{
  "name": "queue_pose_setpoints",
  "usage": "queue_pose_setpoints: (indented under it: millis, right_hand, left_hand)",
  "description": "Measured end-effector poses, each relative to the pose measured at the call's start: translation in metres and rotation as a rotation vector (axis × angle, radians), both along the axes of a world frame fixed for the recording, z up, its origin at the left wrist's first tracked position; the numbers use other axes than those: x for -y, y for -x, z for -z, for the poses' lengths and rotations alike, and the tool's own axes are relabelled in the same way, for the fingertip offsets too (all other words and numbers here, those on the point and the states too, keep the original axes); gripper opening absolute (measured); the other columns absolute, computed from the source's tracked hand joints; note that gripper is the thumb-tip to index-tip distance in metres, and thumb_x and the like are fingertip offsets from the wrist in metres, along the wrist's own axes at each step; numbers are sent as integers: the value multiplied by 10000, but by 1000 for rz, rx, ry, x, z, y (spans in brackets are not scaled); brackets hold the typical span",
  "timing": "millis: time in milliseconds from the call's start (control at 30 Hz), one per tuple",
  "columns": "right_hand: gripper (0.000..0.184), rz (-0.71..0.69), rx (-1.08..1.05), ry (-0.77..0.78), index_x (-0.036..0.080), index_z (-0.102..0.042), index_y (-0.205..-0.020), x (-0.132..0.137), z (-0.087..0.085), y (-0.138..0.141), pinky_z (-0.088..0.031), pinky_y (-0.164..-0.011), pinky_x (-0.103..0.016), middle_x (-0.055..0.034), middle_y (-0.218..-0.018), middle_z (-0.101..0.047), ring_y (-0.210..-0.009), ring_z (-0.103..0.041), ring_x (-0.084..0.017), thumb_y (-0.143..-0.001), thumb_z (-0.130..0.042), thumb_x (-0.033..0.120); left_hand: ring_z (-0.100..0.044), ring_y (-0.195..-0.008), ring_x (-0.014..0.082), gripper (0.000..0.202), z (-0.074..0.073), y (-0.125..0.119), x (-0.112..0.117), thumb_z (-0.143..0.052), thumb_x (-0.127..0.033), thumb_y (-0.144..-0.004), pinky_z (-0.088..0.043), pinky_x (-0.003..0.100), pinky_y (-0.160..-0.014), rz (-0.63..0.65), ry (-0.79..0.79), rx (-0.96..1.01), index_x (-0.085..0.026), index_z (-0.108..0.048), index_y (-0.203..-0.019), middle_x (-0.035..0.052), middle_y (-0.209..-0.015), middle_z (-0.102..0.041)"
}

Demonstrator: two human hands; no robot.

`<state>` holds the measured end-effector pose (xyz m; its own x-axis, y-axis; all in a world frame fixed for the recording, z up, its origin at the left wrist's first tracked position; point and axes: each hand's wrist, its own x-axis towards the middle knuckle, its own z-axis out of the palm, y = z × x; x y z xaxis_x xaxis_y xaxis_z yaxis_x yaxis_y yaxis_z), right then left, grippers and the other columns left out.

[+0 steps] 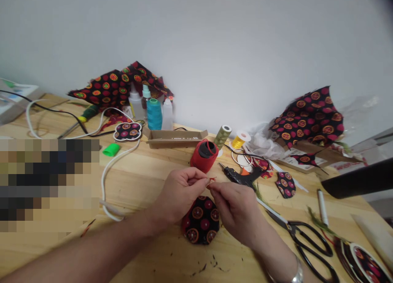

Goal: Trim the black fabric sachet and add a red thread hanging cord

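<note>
Above the middle of the table, my left hand [179, 193] pinches red thread [213, 179], whose frayed ends stick out past the fingertips. My right hand [236, 205] is closed in a pinch just beside it, on the same thin strand; any needle is too small to make out. Under both hands lies a scalloped black fabric piece [201, 221] with red and orange round prints, partly covered by the hands. Right behind my fingers stands a cone of red thread [205, 156].
A black glue gun [239, 174] and black-handled scissors [294, 229] lie to the right. Green thread [223, 136], yellow thread [240, 140] and an open cardboard box [176, 139] stand behind. Bottles and a blue cone [154, 116] are at back left, near a white cable [104, 180].
</note>
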<state>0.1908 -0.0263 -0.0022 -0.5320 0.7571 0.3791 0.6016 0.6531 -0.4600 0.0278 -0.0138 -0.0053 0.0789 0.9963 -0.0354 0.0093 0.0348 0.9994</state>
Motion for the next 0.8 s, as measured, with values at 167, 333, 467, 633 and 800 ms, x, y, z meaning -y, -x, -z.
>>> queue_pose_setpoints:
  millis: [167,333,467,633,800]
  right_hand:
    - [234,-30,38,-7,153,-606,-1015,0,0,-1,-392,-578,-244,-41,-699,-619,-613,-552,-133,-856,-447,87]
    - [252,-45,89,-39,143,-606,-1024,-1,-1,-2,-339,-539,-241,-19,-637,-567,-570,-497,-125,-851,-433,79]
    - [244,-43,150,-105,131,-611,-997,-1,0,-2,-318,-526,-250,-20,-629,-570,-566,-486,-129,-850,-423,78]
    - [177,32,287,-408,146,-625,-870,0,2,0,-286,-531,-295,-21,-608,-554,-571,-451,-153,-850,-454,104]
    - [137,64,370,-556,159,-619,-852,0,0,-4,-244,-522,-323,-15,-600,-519,-578,-394,-164,-866,-484,146]
  left_hand:
    - [-598,-588,123,107,3,-1,0,-613,-215,-727,-464,207,-558,18,-5,-16,-171,-680,-657,-19,-620,-677]
    - [-613,-631,134,109,6,0,0,-609,-206,-734,-472,214,-592,23,-25,-43,-169,-686,-666,-7,-651,-691]
    - [-616,-628,135,116,6,0,0,-599,-209,-742,-474,215,-589,25,-33,-68,-168,-684,-674,-5,-655,-697]
    - [-604,-613,132,119,5,1,-2,-597,-201,-744,-457,214,-571,44,-53,-128,-171,-693,-681,-9,-649,-701]
    - [-578,-584,134,140,7,2,0,-590,-214,-761,-432,220,-534,108,-81,-177,-175,-708,-698,-11,-623,-692]
